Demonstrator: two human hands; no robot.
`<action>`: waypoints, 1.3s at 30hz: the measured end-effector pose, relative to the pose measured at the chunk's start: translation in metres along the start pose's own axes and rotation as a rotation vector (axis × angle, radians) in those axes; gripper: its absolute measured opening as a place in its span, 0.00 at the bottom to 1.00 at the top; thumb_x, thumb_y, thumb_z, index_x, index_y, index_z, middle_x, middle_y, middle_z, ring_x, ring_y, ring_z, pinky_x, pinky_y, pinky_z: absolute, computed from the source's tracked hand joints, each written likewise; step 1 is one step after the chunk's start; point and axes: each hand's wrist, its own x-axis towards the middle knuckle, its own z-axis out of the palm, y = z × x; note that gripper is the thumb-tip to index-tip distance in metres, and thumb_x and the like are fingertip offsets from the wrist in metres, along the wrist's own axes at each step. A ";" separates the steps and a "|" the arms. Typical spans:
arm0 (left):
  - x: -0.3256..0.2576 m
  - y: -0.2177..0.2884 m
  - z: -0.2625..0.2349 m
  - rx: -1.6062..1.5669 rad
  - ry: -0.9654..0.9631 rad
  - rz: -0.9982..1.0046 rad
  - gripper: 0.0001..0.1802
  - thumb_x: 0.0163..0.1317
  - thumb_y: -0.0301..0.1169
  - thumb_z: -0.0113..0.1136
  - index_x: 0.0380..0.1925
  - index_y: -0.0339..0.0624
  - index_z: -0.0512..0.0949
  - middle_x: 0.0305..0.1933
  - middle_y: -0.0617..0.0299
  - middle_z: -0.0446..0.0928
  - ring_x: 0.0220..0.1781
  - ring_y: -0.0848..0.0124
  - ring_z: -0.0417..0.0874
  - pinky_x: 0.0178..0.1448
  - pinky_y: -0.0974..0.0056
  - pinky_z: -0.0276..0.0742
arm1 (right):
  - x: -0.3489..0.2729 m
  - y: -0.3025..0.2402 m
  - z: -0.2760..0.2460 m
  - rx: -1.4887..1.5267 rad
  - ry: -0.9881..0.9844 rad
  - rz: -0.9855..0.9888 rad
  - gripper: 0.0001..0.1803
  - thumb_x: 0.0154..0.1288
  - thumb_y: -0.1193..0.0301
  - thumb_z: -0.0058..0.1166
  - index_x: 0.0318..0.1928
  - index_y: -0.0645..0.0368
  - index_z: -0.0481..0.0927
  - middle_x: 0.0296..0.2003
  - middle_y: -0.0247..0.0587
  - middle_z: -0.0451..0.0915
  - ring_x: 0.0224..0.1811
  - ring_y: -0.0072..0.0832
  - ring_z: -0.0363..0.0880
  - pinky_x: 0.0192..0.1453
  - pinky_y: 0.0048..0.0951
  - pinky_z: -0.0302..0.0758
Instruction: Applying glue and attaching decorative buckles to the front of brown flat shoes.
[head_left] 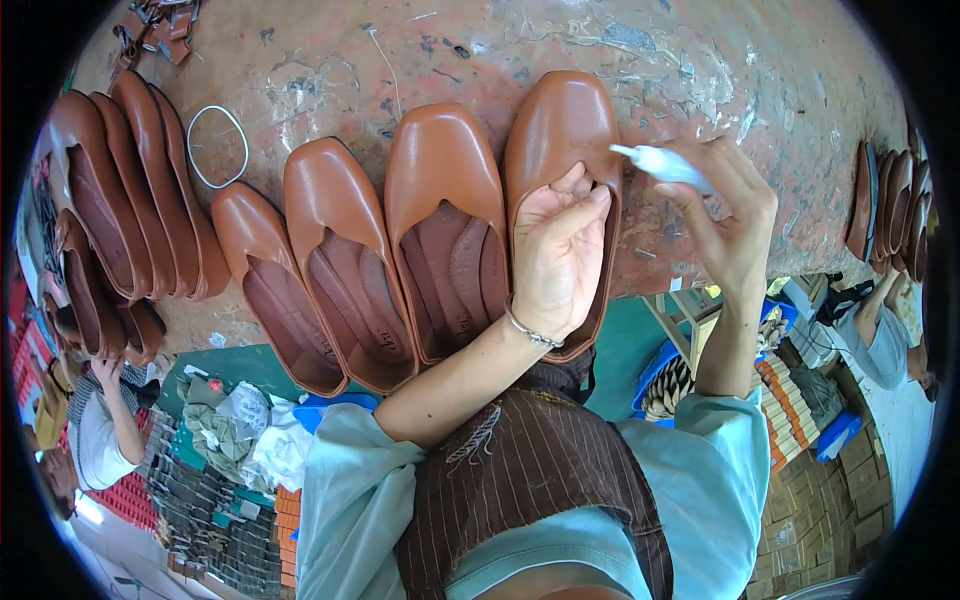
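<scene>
A brown leather slip-on shoe lies toe away from me, the rightmost of a row on the workbench. My left hand reaches into its opening, palm up. Its thumb and fingers are closed at the edge of the upper, by the notch at the throat. My right hand holds a small white squeeze bottle with a thin nozzle. The nozzle tip points left, beside the toe of that shoe. To the left lie more shoes of the same kind, the nearest being a brown shoe with its insole showing.
More brown shoes stand packed on their sides at the left, near a white ring. Another shoe group is at the far right. The worn workbench carries scraps. Other people work at both sides. A blue bin stands below.
</scene>
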 end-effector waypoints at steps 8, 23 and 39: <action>0.002 -0.002 0.008 -0.023 -0.006 0.031 0.07 0.58 0.14 0.50 0.34 0.35 0.72 0.38 0.62 0.74 0.43 0.76 0.76 0.55 0.70 0.72 | -0.012 0.063 0.025 0.630 0.522 0.232 0.14 0.61 0.79 0.55 0.47 0.69 0.76 0.48 0.43 0.79 0.48 0.25 0.77 0.53 0.24 0.70; 0.006 -0.009 -0.010 0.003 0.039 0.064 0.09 0.57 0.15 0.48 0.34 0.33 0.78 0.41 0.61 0.78 0.45 0.77 0.75 0.55 0.73 0.65 | 0.151 -0.121 0.034 0.268 0.165 -0.206 0.10 0.59 0.78 0.51 0.41 0.62 0.80 0.36 0.46 0.81 0.40 0.36 0.81 0.46 0.30 0.75; 0.014 -0.001 0.003 0.071 0.012 0.075 0.06 0.54 0.15 0.50 0.31 0.33 0.75 0.35 0.62 0.74 0.39 0.76 0.73 0.48 0.71 0.66 | 0.230 -0.129 0.072 0.246 0.056 -0.336 0.12 0.52 0.70 0.61 0.37 0.62 0.80 0.33 0.50 0.82 0.36 0.41 0.82 0.40 0.40 0.75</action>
